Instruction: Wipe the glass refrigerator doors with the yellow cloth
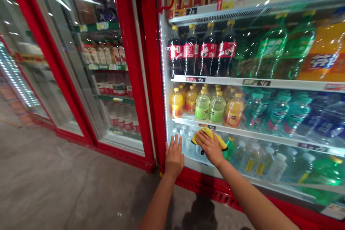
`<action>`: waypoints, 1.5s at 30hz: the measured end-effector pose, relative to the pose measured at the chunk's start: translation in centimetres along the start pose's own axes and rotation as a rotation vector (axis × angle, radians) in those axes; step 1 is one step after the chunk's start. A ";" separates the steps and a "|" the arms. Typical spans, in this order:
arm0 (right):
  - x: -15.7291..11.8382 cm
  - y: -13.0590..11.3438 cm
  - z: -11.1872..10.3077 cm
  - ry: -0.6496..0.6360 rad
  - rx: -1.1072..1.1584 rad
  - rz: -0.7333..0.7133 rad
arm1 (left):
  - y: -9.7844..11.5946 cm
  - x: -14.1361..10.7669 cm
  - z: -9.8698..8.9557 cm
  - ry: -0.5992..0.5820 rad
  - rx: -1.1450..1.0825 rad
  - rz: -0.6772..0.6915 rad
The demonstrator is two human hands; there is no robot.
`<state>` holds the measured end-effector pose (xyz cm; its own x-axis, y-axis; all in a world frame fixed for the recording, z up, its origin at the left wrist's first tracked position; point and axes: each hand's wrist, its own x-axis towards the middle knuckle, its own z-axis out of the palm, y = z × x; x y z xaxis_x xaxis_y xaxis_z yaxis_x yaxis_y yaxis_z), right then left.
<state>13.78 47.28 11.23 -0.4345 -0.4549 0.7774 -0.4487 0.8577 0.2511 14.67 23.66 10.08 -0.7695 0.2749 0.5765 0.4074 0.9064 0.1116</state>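
My right hand (210,147) presses on a yellow cloth (208,133) with black edging, its fingers laid over the top. Cloth and hand appear to be against the glass door of a red-framed drinks fridge (159,122), level with the lower shelf edge. To the left of the cloth, my left hand (174,156) rests flat with fingers stretched, at the inner edge of the red frame. It holds nothing. Behind the hands stand small clear bottles (189,142), and above them small juice bottles (202,106).
Cola bottles (207,50) and green soda bottles (271,50) fill the shelf above. Teal-capped bottles (277,111) stand to the right. Another red-framed glass door (107,143) is on the left. A grey concrete floor (67,183) lies below.
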 end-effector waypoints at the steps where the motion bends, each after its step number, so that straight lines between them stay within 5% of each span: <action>1: 0.3 -1.1 0.9 -0.016 -0.006 0.011 | -0.7 0.0 0.3 0.003 -0.015 -0.008; 4: -0.4 -3.0 2.4 -0.132 0.001 -0.077 | -2.7 -0.3 0.9 -0.014 -0.051 -0.002; 8: -1.1 -2.7 1.4 -0.184 -0.023 -0.099 | -5.5 -0.5 1.3 -0.047 -0.055 -0.024; 14: 5.2 -5.3 3.1 -0.063 -0.119 0.119 | -6.9 -0.2 2.9 -0.016 -0.155 -0.054; 17: 6.1 -7.0 4.8 -0.175 -0.080 -0.031 | -7.0 -0.2 3.3 0.023 -0.198 -0.042; 21: 4.8 -6.8 4.3 -0.300 -0.056 -0.162 | -8.6 -0.6 3.1 0.044 -0.205 -0.047; 24: 5.8 -6.8 4.1 -0.221 -0.104 -0.092 | -10.1 -1.2 3.3 0.021 -0.195 -0.073; 28: 8.6 -8.8 6.3 -0.111 -0.146 -0.004 | -10.9 -2.0 4.1 -0.034 -0.197 -0.087; 34: 9.0 -10.6 8.3 -0.176 -0.023 -0.168 | -12.2 -2.8 4.4 -0.006 -0.212 -0.064; 41: 13.3 -9.8 8.8 0.149 -0.099 -0.036 | -13.3 -2.8 4.8 0.055 -0.217 -0.134; 45: 12.7 -10.8 9.7 0.015 -0.121 -0.172 | -13.2 -2.7 4.6 0.105 -0.207 -0.087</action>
<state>5.54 29.88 12.79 -0.3470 -0.5945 0.7254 -0.4181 0.7904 0.4478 9.09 12.42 3.31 -0.7550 0.1543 0.6373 0.4427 0.8370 0.3217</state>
